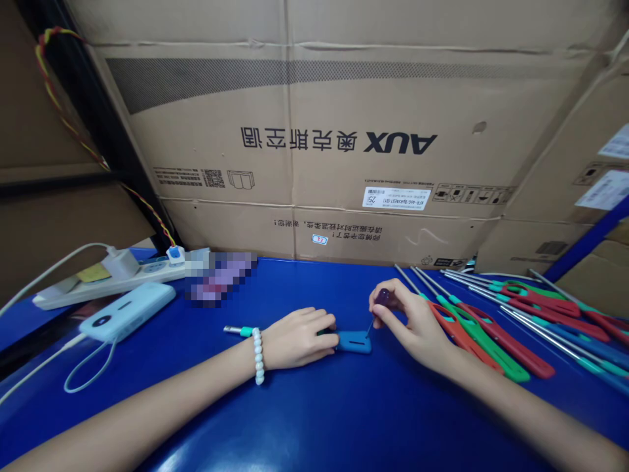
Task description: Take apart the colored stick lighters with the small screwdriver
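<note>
My left hand (302,337) presses down on a long lighter with a blue handle (354,341), lying flat on the blue table (314,406); its metal tube with a teal collar (240,331) sticks out to the left past my wrist. My right hand (410,324) grips a small screwdriver with a dark purple handle (382,298), its thin tip set against the right end of the blue handle. A white bead bracelet (258,356) sits on my left wrist.
Several long lighters with red, green and blue handles (496,328) lie in a pile at the right. A white power bank (126,311) with cable and a power strip (113,272) sit at the left. Large cardboard boxes (314,144) wall the back.
</note>
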